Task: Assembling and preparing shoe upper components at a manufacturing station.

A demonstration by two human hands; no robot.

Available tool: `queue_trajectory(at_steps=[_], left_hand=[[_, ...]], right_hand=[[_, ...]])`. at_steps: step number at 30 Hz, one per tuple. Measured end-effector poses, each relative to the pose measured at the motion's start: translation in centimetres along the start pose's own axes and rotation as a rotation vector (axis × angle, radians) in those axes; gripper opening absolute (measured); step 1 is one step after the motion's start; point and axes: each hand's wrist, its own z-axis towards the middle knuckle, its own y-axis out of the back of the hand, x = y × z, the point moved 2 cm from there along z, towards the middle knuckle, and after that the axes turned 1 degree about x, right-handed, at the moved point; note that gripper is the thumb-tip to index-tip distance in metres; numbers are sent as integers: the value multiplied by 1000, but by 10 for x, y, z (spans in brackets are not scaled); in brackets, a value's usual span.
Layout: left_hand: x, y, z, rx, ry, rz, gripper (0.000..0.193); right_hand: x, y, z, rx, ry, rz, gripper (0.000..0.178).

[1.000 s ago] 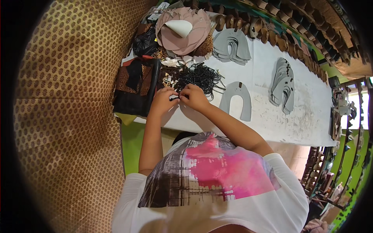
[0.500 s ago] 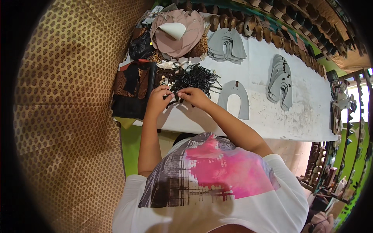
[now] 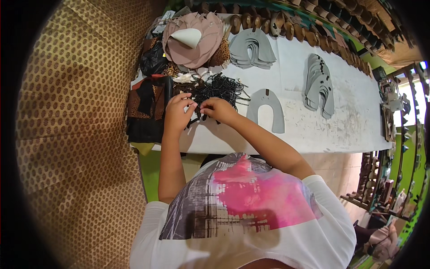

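My left hand (image 3: 179, 113) is raised over the table's near edge, thumb and fingers pinched together. Facing it across a small gap, my right hand (image 3: 218, 110) also has its fingertips pinched. Whatever either pinch holds is too small to make out. Just beyond both hands lies a tangled heap of black braided-looking cords (image 3: 220, 89). Small black strips (image 3: 193, 121) rest on the white table (image 3: 215, 139) beneath my fingers. To the right of my right hand lies a single grey U-shaped piece (image 3: 268, 99) with a small dark tab at its top.
Behind is a stack of grey U-shaped pieces (image 3: 251, 54); another fanned stack (image 3: 319, 85) lies farther right. Pink-beige cut pieces (image 3: 197, 54) pile up far left, above a black bag (image 3: 148, 125). Shoe forms (image 3: 309, 38) line the far edge. A patterned curtain (image 3: 80, 134) hangs left.
The whole view has shifted slightly. My hands remain close together beside the black cords, with small finger movements. The grey pieces stay where they were on the table.
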Motion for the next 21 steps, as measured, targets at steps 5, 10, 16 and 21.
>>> queue_trajectory(at_steps=[5, 10, 16, 21], left_hand=[[-4, 4, 4, -59, 154, -127, 15], [-12, -3, 8, -75, 249, -355, 14], [-14, -23, 7, -153, 267, -532, 14], [-19, -35, 11, -75, 321, -607, 17]], right_hand=[[0, 3, -7, -29, 15, -283, 21], [5, 10, -12, -136, 20, 139, 24], [20, 26, -19, -9, -324, 940, 20], [12, 40, -25, -54, -274, 674, 22]])
